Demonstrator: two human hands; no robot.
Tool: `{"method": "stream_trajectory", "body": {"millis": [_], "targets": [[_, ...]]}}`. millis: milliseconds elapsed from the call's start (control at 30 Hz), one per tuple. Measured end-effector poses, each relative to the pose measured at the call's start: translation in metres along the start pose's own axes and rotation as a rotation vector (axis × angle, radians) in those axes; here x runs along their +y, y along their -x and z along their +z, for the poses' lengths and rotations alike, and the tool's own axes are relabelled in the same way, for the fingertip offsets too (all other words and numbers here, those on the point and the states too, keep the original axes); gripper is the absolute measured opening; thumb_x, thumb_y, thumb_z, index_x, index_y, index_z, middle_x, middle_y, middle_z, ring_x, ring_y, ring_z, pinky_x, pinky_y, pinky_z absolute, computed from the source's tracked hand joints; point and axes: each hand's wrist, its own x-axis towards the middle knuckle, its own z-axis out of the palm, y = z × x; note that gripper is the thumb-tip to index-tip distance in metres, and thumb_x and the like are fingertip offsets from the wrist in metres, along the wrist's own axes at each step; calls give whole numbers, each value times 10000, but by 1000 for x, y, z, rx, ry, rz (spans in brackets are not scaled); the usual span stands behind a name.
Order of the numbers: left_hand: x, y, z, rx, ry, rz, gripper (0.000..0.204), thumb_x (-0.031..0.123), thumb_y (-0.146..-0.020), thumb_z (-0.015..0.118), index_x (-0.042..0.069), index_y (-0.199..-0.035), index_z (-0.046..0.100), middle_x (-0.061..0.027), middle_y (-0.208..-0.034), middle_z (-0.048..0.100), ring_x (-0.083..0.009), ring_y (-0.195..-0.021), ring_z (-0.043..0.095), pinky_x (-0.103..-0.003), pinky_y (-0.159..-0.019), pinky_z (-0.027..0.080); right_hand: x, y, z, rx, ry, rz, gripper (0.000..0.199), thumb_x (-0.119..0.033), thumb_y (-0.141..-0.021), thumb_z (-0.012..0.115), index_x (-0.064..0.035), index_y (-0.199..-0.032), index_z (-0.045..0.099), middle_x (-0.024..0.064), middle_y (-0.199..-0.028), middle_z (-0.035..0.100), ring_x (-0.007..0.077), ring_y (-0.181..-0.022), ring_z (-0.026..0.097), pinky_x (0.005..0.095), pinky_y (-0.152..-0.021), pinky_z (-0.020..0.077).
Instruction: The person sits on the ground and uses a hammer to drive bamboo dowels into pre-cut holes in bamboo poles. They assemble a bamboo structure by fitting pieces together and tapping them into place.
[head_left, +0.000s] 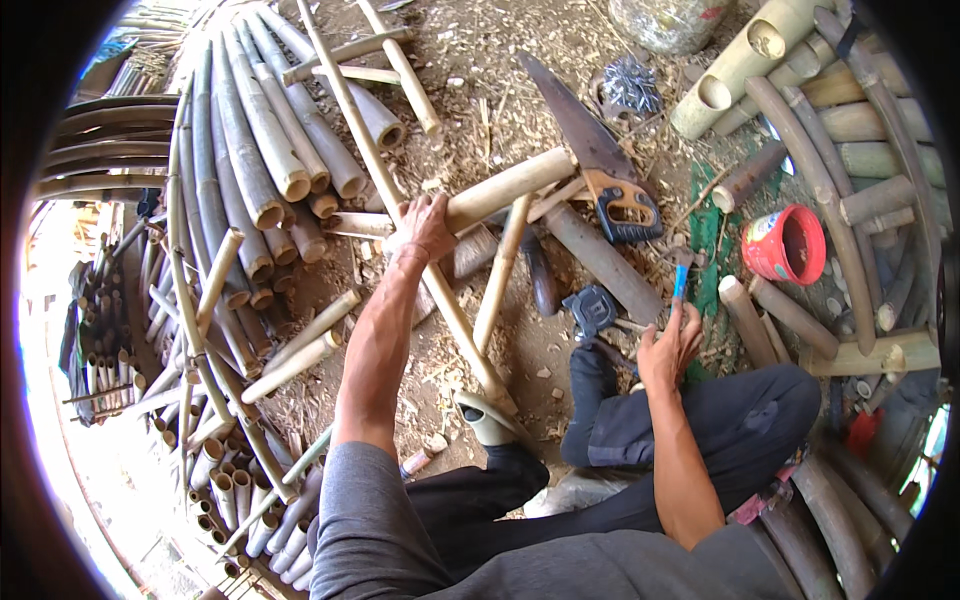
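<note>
My left hand (425, 228) is closed around a long thin bamboo pole (452, 312), right where a thicker bamboo piece (515, 187) joins it and points to the upper right. A slanted bamboo strut (503, 270) runs between that piece and the pole's lower end. My right hand (672, 350), above my bent knee, grips a small blue-handled tool (681, 282); the kind of its head is too unclear to tell. Just left of it lie a dark tape measure (590, 310) and a thick bamboo length (606, 262). A handsaw (585, 130) rests beyond.
Bamboo poles (262, 150) are stacked at the left, with more bamboo pieces (880, 155) at the right. A red bucket (757, 246) stands right of my right hand. A heap of nails (630, 88) sits behind the saw. Wood shavings cover the dirt ground (470, 60).
</note>
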Motion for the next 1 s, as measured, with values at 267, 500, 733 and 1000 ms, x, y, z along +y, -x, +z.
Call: {"method": "stream_trajectory", "body": {"millis": [267,500,733,1000], "targets": [[106,47,-75,353,902,107,669,165,-616,801,23,-1221,555,-192,-1077,611,-325,-1001,623,-451,-893,536,-114,-23,-40,-827,-939,-233,571,-312,-795,784,23,-1208,573,210,-1064,629,339,-1010,643,444,-873,527],[74,106,-149,520,971,262,626,263,-709,865,48,-1225,585,-141,-1059,688,-257,-955,683,-414,-842,573,-138,-32,-79,-332,-914,-665,225,-137,-825,680,28,-943,582,250,-959,612,329,-782,684,407,-612,627],[55,214,-274,724,-365,258,886,134,-759,776,135,-1527,334,-189,-1558,350,-304,-1475,303,-558,-1221,191,-78,-119,-96,217,-442,-1223,242,-90,-736,792,-97,-869,590,254,-1350,456,381,-1251,501,444,-1017,573],[-13,246,-276,308,-390,206,179,239,-903,655,99,-956,557,-137,-797,686,-332,-630,676,-487,-528,525,-92,-179,-111,316,-240,-1430,362,-68,-888,614,-168,-1236,593,103,-1518,390,303,-1374,398,530,-1218,247]]}}
